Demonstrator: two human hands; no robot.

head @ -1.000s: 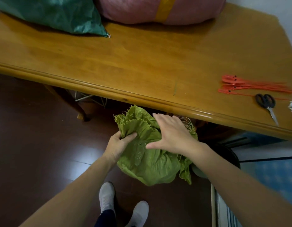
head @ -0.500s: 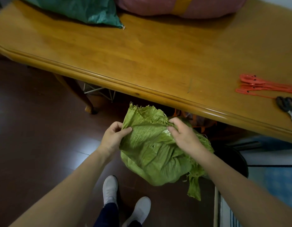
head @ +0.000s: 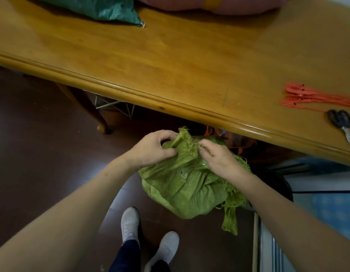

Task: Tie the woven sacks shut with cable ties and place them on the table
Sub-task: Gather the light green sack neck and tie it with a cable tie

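A light green woven sack (head: 187, 190) is held in the air in front of the wooden table (head: 170, 61), below its front edge. My left hand (head: 152, 150) grips the frayed mouth of the sack from the left. My right hand (head: 219, 159) pinches the same gathered edge from the right, so both hands meet at the bunched top. A bundle of orange cable ties (head: 315, 97) lies on the table at the far right. A dark green sack (head: 103, 8) and a pink sack (head: 209, 3) with a yellow band lie at the table's back.
Black-handled scissors (head: 342, 122) lie just in front of the cable ties. Under the table are an orange-strapped bag (head: 239, 139), a wire rack (head: 115, 105) and a table leg (head: 85, 108). My white shoes (head: 131, 224) stand on the dark floor below.
Both hands have moved closer together along the sack's mouth, bunching the frayed edge into a narrower gather. The view has shifted slightly.
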